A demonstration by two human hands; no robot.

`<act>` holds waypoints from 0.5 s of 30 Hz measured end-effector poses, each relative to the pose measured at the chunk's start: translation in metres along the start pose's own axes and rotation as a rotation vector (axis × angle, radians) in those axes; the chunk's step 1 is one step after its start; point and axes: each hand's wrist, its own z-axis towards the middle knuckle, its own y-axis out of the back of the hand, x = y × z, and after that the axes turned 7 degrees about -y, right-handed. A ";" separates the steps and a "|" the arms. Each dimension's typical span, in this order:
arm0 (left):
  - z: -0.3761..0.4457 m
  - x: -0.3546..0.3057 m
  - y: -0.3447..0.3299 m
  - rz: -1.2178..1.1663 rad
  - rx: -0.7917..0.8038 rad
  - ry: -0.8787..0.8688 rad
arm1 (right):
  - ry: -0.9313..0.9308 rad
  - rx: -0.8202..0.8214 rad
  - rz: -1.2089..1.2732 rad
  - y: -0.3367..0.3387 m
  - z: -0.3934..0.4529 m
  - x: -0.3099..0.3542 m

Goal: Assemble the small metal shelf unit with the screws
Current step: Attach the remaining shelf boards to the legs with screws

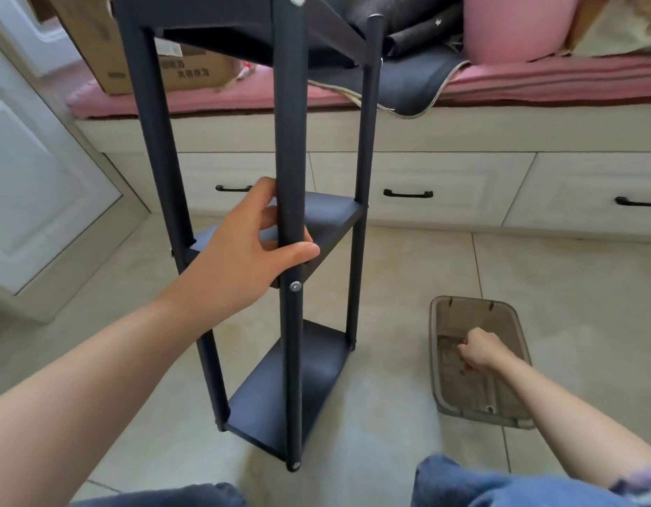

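A black metal shelf unit (309, 382) with three shelves and four round posts stands upright on the tiled floor in front of me. Silver screw heads (295, 286) show on its near post. My left hand (250, 243) grips that near post just above the middle shelf. My right hand (479, 349) is down inside a brown translucent plastic box (441, 389) on the floor to the right, fingers curled around something small with a red tip; what it holds is mostly hidden.
A bench with a pink cushion (536, 86) and white drawers (419, 188) runs behind the shelf. On it lie a cardboard box (108, 64), dark fabric and a pink pillow (514, 27). My knees in jeans (481, 484) are at the bottom edge.
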 end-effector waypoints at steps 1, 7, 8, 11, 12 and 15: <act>0.001 0.001 0.000 0.009 -0.003 -0.002 | -0.002 0.007 0.019 -0.003 0.002 0.001; 0.005 0.003 -0.001 0.049 -0.006 -0.010 | 0.046 0.052 0.076 -0.012 0.002 0.012; 0.005 0.002 -0.001 0.053 -0.006 -0.010 | 0.047 0.045 0.087 -0.009 0.001 0.011; 0.006 0.003 -0.003 0.053 -0.009 -0.007 | 0.062 0.014 0.102 0.004 -0.007 0.014; 0.006 0.003 -0.003 0.050 -0.009 -0.008 | 0.079 0.006 0.102 0.010 -0.012 0.016; 0.006 0.003 -0.004 0.027 -0.008 -0.008 | 0.174 -0.018 0.131 0.035 -0.034 0.031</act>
